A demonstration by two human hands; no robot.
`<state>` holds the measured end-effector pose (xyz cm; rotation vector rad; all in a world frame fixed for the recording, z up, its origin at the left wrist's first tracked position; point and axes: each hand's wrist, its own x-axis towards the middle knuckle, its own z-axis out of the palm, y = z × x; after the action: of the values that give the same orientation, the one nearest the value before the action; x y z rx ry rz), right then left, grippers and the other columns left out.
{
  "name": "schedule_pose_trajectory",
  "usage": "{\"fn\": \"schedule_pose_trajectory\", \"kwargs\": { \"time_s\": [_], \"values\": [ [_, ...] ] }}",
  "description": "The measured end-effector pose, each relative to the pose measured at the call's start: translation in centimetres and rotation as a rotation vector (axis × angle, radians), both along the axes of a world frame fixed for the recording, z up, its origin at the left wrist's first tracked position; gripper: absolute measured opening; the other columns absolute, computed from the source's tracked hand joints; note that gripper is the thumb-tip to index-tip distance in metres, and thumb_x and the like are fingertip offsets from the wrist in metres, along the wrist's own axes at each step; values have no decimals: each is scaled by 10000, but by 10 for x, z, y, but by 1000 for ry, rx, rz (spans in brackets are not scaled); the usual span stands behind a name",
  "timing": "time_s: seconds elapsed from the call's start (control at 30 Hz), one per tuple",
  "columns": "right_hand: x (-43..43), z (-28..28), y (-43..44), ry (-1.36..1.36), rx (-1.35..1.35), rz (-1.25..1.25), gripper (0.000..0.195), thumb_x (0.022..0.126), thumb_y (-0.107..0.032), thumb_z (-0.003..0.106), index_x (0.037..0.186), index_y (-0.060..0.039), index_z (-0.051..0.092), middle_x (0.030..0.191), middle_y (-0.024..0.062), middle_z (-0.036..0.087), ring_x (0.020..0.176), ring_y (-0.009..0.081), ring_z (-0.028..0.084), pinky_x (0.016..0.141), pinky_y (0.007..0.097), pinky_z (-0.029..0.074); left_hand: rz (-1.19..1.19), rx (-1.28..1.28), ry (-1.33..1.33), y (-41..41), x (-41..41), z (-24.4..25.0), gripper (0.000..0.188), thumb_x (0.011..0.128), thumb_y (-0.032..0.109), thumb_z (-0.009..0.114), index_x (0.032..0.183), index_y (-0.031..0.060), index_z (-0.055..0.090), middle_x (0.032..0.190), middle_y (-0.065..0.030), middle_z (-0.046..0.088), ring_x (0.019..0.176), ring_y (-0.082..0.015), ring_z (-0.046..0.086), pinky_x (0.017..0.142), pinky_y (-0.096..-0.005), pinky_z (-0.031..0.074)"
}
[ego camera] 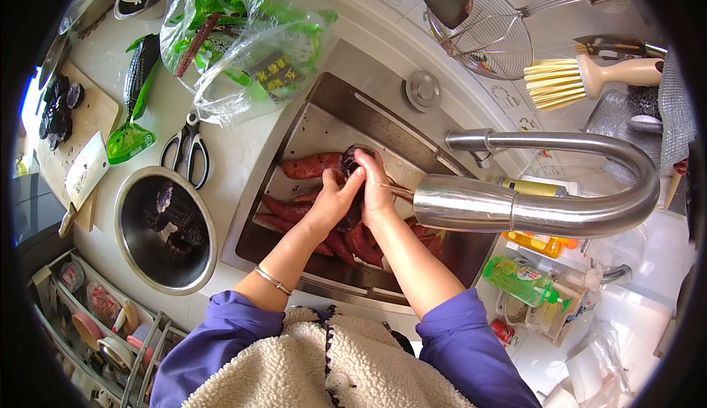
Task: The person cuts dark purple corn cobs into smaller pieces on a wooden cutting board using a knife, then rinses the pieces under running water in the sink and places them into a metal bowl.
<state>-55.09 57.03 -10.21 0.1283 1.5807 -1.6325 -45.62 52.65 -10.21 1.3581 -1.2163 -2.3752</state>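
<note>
Both hands are around a dark ear of corn (350,221), over the stainless steel sink (381,104). My left hand (338,193) grips it from the left, thumb pointing up. My right hand (376,184) wraps its other side, and the fingers hide much of the ear. From the tap (464,202), a thin stream of water reaches my right hand. Red-skinned sweet potatoes (312,166) lie below in the sink, partly hidden by my hands and forearms.
Left of the sink stand a steel bowl (126,198) with dark corn pieces (185,231), scissors (190,151), a cleaver (85,173) and a cutting board (102,98). A plastic bag (243,49) of corn lies behind. Right of the tap are a brush (594,76) and a green soap bottle (516,281).
</note>
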Motion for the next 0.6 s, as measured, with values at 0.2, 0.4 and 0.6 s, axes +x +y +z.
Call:
{"fn": "schedule_pose_trajectory", "kwargs": {
  "time_s": [0.2,0.4,0.6],
  "values": [
    [-22,14,4,-486,-295,-166,414,898,-409,527,1030,-19,573,974,182,652,934,330,617,907,459,483,-119,-53,105,-10,10,10,302,976,262,525,1204,76,460,983,-115,634,772,-167,639,658,-284,525],
    [-31,14,18,-511,-240,-155,332,887,-378,558,895,-47,593,874,154,658,875,323,631,884,458,497,-19,313,275,-17,21,-9,379,1008,365,467,1307,133,484,1025,-55,648,795,-175,653,639,-300,534],
    [-17,32,0,-500,-237,-108,343,882,-404,628,950,-68,613,904,142,679,861,281,652,848,434,522,72,482,238,1,9,-13,551,931,562,536,1310,163,505,1083,-24,653,882,-165,645,686,-319,539]
  ]
}}
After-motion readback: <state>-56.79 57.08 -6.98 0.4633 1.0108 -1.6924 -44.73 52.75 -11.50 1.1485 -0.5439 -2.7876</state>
